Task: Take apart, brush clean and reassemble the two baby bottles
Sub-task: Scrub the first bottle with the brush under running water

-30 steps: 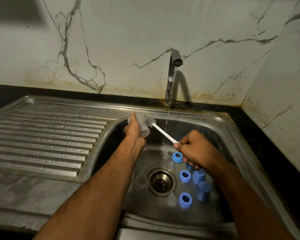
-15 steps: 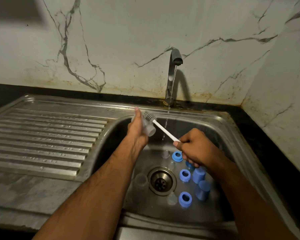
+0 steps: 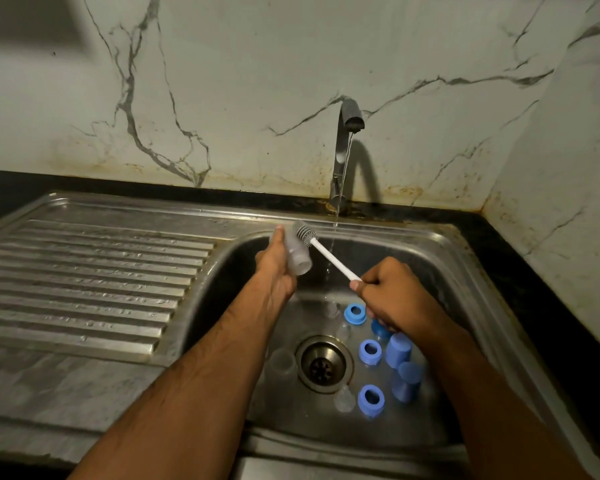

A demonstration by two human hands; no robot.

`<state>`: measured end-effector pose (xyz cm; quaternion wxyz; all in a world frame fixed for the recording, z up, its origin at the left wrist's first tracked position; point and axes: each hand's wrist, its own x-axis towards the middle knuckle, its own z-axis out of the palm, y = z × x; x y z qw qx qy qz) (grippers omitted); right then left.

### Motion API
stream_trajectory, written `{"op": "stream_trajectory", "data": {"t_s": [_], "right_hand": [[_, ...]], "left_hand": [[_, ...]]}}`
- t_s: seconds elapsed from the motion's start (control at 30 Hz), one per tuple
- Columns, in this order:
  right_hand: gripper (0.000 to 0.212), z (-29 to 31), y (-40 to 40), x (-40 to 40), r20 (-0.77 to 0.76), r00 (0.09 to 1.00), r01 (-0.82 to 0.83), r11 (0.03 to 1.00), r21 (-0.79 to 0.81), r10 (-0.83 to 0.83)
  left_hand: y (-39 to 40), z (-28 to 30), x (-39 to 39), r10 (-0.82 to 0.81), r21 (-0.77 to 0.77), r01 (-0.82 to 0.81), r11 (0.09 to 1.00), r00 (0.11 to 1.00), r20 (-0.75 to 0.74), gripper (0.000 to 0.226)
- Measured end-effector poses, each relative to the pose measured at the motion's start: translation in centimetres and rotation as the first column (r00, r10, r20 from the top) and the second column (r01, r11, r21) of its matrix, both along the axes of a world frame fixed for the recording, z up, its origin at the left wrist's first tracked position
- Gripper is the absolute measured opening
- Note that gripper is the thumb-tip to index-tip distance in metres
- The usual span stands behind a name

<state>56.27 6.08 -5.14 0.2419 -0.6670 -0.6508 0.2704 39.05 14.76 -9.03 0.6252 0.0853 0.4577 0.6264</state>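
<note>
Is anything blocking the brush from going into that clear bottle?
Nothing visible does. The brush head lies against the side of the clear bottle held by the left hand; the bottle's open mouth faces down and right, unobstructed. The right hand grips the white handle.

Blue rings, white brush handle

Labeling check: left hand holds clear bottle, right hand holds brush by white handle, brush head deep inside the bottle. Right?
Not quite. In the head view the brush head is outside the clear bottle, against its side. The rest holds: left hand holds the bottle, right hand grips the white handle.
</note>
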Motion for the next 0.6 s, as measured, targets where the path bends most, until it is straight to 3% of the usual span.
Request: {"op": "stream_trajectory", "data": {"t_s": [0.13,0.23,0.4,0.6], "right_hand": [[0.036,0.3,-0.6,1.1,-0.115,0.993,-0.048,0.988,-0.149,0.031],[0.033,0.3,-0.3,0.6,-0.062,0.998,-0.005,0.998,-0.066,0.001],[0.034,-0.2,0.0,-0.6,-0.034,0.999,0.032,0.999,0.031,-0.031],[0.035,0.3,-0.8,0.8,-0.133,0.991,-0.042,0.987,-0.155,0.022]], "left_hand": [[0.2,-0.3,-1.0,0.013,-0.003,-0.013,1.000,0.999,0.042,0.048],[-0.1,-0.1,0.3,-0.037,-0.008,0.037,0.999,0.999,-0.001,0.047],[-0.2,0.1,1.6,-0.130,0.040,0.132,0.991,0.990,-0.049,0.071],[0.0,0.0,-1.0,-0.014,0.058,0.005,0.998,0.988,0.153,0.061]]}}
